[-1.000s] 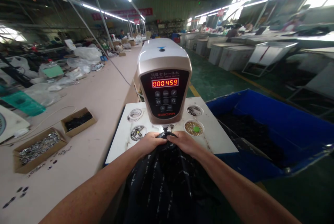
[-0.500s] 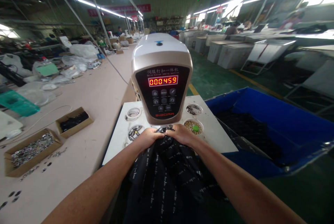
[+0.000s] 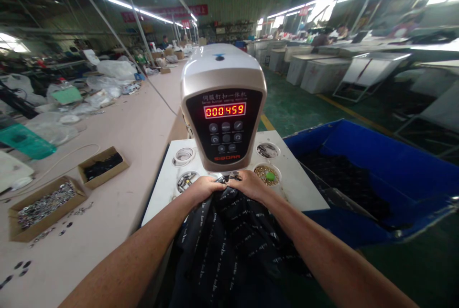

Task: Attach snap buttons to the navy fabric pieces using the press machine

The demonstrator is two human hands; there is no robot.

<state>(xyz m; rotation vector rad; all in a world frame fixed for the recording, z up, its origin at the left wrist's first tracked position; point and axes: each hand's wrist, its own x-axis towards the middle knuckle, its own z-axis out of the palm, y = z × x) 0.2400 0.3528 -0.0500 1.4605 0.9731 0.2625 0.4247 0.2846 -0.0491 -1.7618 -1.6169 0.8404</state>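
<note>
Positioning step, by judgement: the left hand (image 3: 203, 188) and the right hand (image 3: 250, 184) each pinch the far edge of one dark printed garment (image 3: 229, 246), fingers closed on the cloth, and hold it under the head of the snap-button machine (image 3: 223, 102), at the near edge of the white machine table (image 3: 297, 188); the garment hangs from there toward the viewer, between the two forearms; the contact point under the head is hidden by the hands. The next move calls for the cloth to lie flat and centred under the head, with fingers clear of it. Count: one machine, its display (image 3: 224, 110) reading 000459; four round wells in the table, the near right well (image 3: 267, 174) holding brass-coloured parts; two cardboard boxes on the long bench to the left, one with silver parts (image 3: 45, 206), one with dark parts (image 3: 103, 166); one blue bin (image 3: 387, 164) on the right, holding dark cloth.
</note>
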